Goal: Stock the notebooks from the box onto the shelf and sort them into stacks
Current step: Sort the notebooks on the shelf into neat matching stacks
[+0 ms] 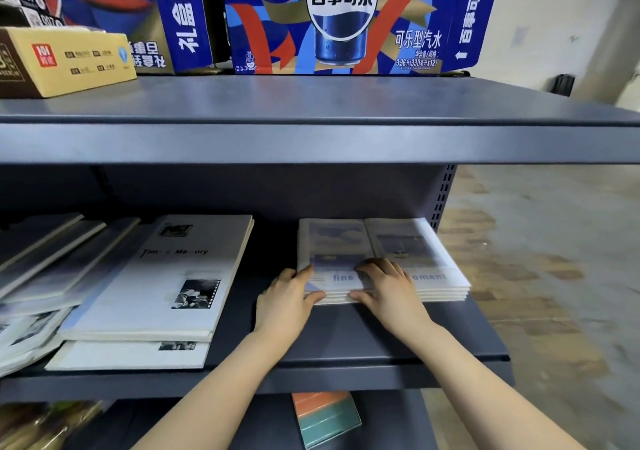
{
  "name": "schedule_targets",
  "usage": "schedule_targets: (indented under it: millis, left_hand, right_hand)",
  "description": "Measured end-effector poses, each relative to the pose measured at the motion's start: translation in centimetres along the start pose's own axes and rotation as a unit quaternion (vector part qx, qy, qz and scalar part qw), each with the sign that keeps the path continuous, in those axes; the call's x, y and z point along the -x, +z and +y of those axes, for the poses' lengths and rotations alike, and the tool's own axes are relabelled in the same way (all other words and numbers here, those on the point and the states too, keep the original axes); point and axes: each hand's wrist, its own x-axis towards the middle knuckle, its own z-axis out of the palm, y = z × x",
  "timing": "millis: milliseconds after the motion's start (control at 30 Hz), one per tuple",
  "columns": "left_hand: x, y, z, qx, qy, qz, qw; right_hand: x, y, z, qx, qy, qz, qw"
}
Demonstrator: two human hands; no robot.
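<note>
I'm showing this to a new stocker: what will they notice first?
The big blue cola cartons on the top shelf dominate. Below, on the right of the middle shelf, the left hand and right hand hold the front edge of a pale notebook stack, with a looser white stack to its left.

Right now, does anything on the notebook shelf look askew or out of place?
Yes. The far-left notebooks lie fanned and overlapping, not stacked. The Time Memory stack sits angled, its bottom book sticking out. The fine moment stack looks square.
</note>
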Motion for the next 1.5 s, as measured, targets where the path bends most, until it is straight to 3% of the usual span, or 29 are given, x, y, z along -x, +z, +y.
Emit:
schedule_targets:
  millis: [333, 500, 700, 833, 933, 1200, 1500]
  left_hand:
    - [0.3, 0.1, 0.0, -0.019, 0.008, -0.02, 1.0]
    - [0.4, 0.3, 0.5, -0.048, 0.008, -0.012, 0.999]
    - [0.5, 0.5, 1.2, -0.06, -0.004, -0.007, 0.998]
    - [0.2, 0.1, 1.1, -0.044, -0.024, -0.037, 0.998]
    - [0.3, -0.1, 1.0, -0.017, -0.035, -0.049, 0.998]
    - [2.6, -1.4, 0.8, 0.023, 0.008, 0.088, 0.996]
    - [5.3, -6.7, -2.3, 0.05, 0.093, 0.221, 0.97]
  right_hand:
    - [-0.6, -0.7, 0.8, -0.091, -0.001, -0.046, 0.995]
    - [-0.1, -0.3, 1.1, -0.017, -0.044, -0.01, 0.999]
    - [-0.3, -0.5, 0.9, -0.007, -0.062, -0.014, 0.998]
    - [-0.5, -1.2, 1.1, -0.065, -0.042, -0.052, 0.996]
    - [-0.5, -2.0, 1.5, -0.132, -0.006, -0.033, 0.991]
    - [0.7, -1.9, -0.3, -0.13, -0.025, 0.003, 0.991]
    - [1.1, 0.3, -9.6, -0.218, -0.031, -0.013, 0.975]
